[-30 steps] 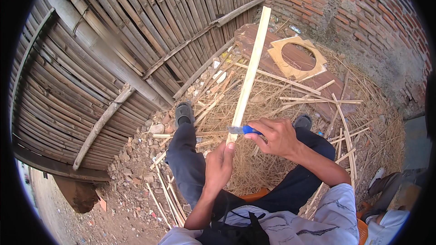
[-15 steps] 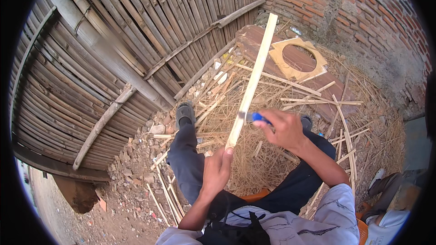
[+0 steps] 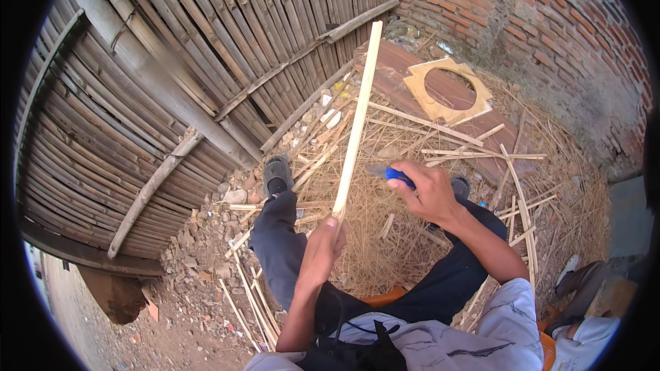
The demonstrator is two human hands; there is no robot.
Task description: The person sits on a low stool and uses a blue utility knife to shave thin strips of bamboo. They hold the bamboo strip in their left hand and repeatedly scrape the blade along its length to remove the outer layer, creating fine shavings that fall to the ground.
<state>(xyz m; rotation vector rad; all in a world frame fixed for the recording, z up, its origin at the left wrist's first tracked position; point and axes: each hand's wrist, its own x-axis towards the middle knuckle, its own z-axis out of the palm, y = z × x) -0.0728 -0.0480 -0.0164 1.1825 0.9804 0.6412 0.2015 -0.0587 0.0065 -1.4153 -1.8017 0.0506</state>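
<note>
My left hand grips the lower end of a long pale wooden strip, which slants up and away from me toward the bamboo fence. In my right hand is a blue-handled knife, its fingers wrapped round the handle. The short blade points left and stands a little apart from the strip's right edge. Both hands are above my spread knees, with a heap of thin shavings on the ground beneath them.
Pale strips lie at the right, more strips at the lower left. A brown board bears a cut-out panel with a round hole. A bamboo fence and brick wall stand around. Another person sits at lower right.
The strip's far end has swung left, and my left hand has turned with it. The knife blade, earlier against the strip, is now apart from it to the right.
</note>
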